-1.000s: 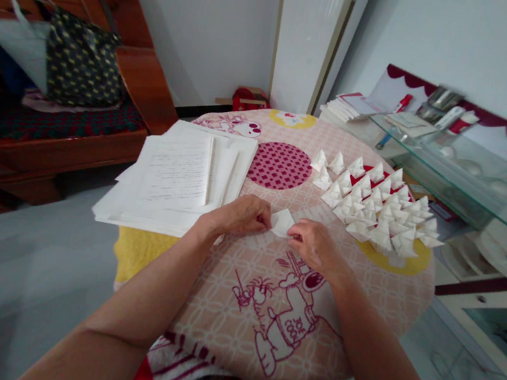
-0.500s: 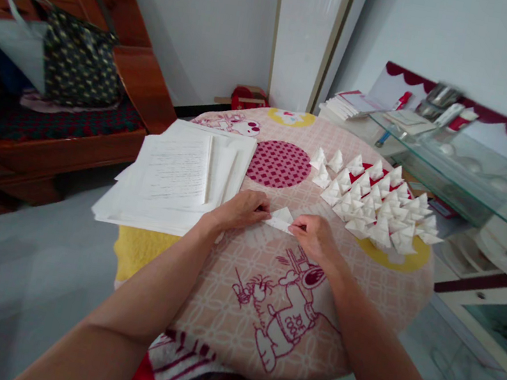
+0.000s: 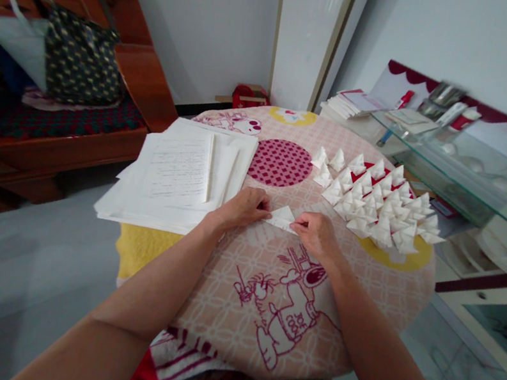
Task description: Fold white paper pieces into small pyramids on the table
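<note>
Between my two hands is a small piece of white paper (image 3: pixel 282 217), folded to a peak at the top with a straight lower edge. My left hand (image 3: pixel 247 207) pinches its left corner, fingers closed. The right corner is pinched between the thumb and fingers of my right hand (image 3: pixel 317 233). The paper is held low over the patterned tablecloth (image 3: pixel 232 316). Right of my hands stand several folded white paper boats (image 3: pixel 378 201), grouped closely in rows. A stack of white sheets (image 3: pixel 169 169), the top one bearing writing, lies left of my left hand.
A folded paper strip (image 3: pixel 210 168) rests on the sheets. The round table stands beside a glass shelf (image 3: pixel 480 170) with papers and cups at right. At left a wooden bench (image 3: pixel 140 80) carries a dark patterned bag (image 3: pixel 81 57).
Both hands keep their pinch on the folded paper and have hardly moved. The whole view has shifted very slightly.
</note>
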A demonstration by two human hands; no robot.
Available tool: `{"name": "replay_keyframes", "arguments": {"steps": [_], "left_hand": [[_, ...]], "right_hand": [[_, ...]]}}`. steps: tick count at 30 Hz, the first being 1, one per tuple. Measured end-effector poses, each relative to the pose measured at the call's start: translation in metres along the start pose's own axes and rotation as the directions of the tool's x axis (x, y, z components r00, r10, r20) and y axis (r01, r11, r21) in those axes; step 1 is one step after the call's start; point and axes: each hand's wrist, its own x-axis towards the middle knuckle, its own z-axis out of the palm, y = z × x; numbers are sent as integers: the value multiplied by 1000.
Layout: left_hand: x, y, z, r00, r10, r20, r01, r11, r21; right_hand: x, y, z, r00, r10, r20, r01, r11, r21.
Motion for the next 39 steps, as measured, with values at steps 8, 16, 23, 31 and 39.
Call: {"name": "replay_keyframes", "arguments": {"steps": [8, 16, 23, 31, 39], "left_hand": [[4, -3, 2, 1000, -19, 13, 20, 1000, -16], [3, -4, 3, 1000, 3, -6, -3, 1000, 11], [4, -2, 3, 1000, -29, 10, 29, 1000, 6], [5, -2, 4, 1000, -19, 9, 19, 1000, 21], [7, -6, 7, 1000, -14, -3, 14, 1000, 10]], "right_hand": [[2, 2, -2, 1000, -2, 13, 2, 999, 40], [3, 3, -5, 999, 13, 41, -17, 995, 99], [2, 2, -3, 1000, 4, 13, -5, 997, 83], [2, -1, -3, 999, 37, 21, -38, 998, 43], [3, 0, -2, 999, 34, 12, -34, 998, 50]]}}
